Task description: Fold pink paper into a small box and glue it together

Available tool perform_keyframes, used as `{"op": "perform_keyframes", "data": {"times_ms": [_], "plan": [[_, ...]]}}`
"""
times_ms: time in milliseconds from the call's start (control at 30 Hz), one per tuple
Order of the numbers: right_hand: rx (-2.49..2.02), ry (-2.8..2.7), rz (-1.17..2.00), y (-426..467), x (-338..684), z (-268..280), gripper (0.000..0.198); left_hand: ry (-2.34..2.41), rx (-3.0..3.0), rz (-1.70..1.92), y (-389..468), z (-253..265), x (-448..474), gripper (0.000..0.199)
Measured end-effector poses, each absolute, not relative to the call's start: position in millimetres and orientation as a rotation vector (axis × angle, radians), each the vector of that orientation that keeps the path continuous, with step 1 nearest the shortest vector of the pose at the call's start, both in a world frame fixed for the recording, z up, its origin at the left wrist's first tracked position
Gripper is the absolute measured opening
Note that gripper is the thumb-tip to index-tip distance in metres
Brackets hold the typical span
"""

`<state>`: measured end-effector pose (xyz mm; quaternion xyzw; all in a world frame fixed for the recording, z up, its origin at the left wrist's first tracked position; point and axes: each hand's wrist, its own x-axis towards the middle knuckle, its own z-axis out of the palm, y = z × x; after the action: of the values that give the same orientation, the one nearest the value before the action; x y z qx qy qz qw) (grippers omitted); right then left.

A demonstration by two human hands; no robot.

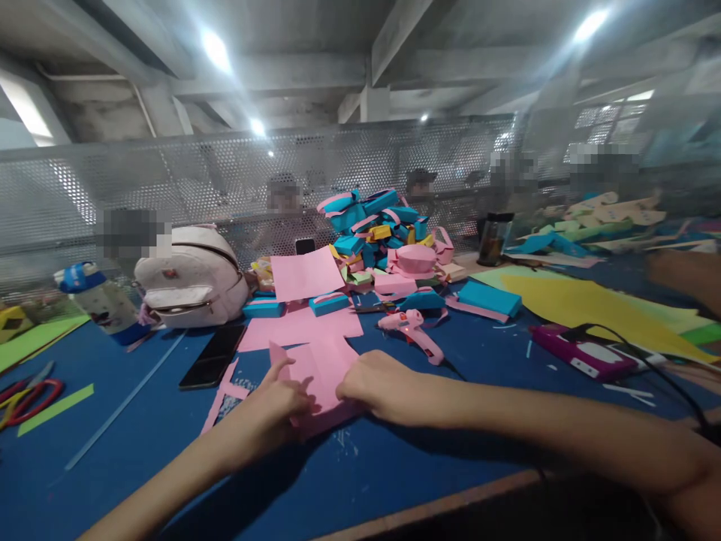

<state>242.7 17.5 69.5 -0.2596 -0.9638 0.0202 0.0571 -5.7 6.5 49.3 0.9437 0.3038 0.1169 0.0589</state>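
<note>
A sheet of pink paper (321, 368) with folded-up edges lies on the blue table in front of me. My left hand (279, 402) grips its left side, with the thumb or a finger along the raised flap and the others curled on the sheet. At the right edge, my right hand (378, 387) is closed, its fingers bent against the paper; the fingertips are partly hidden. Just beyond lies a flat pink sheet (307, 328), with another pink sheet (307, 274) propped up behind it. A pink glue gun (414, 330) rests to the right, on its side.
Blue and pink paper pieces (372, 233) are heaped at the back. On the left are a black phone (214, 357), a white backpack (191, 278), a bottle (107, 304) and red-handled scissors (42, 398). A purple box with a cable (583, 353) and yellow sheets (586, 308) lie right.
</note>
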Motion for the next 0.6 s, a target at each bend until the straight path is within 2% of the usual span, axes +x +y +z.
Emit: {"op": "perform_keyframes", "data": {"times_ms": [100, 233, 333, 433, 467, 500, 600], "plan": [[-0.728, -2.897, 0.044, 16, 241, 65, 0.019, 0.839, 2.851, 0.264, 7, 54, -1, 0.004], [-0.658, -2.796, 0.290, 17, 233, 69, 0.011, 0.865, 2.794, 0.309, 7, 70, 8, 0.024], [-0.631, -2.632, 0.535, 20, 229, 74, 0.012, 0.849, 2.855, 0.363, 7, 90, 11, 0.023], [-0.554, -2.501, 0.648, 24, 231, 75, 0.010, 0.879, 2.898, 0.495, 8, 107, 8, 0.016], [-0.522, -2.465, 0.660, 26, 233, 74, 0.012, 0.920, 2.897, 0.610, 10, 108, 6, 0.021], [-0.504, -2.429, 0.658, 28, 235, 73, 0.013, 0.995, 2.866, 0.779, 12, 107, 4, 0.034], [-0.517, -2.302, 0.581, 34, 239, 63, 0.014, 1.288, 2.425, 1.407, 20, 89, 3, 0.082]]}}
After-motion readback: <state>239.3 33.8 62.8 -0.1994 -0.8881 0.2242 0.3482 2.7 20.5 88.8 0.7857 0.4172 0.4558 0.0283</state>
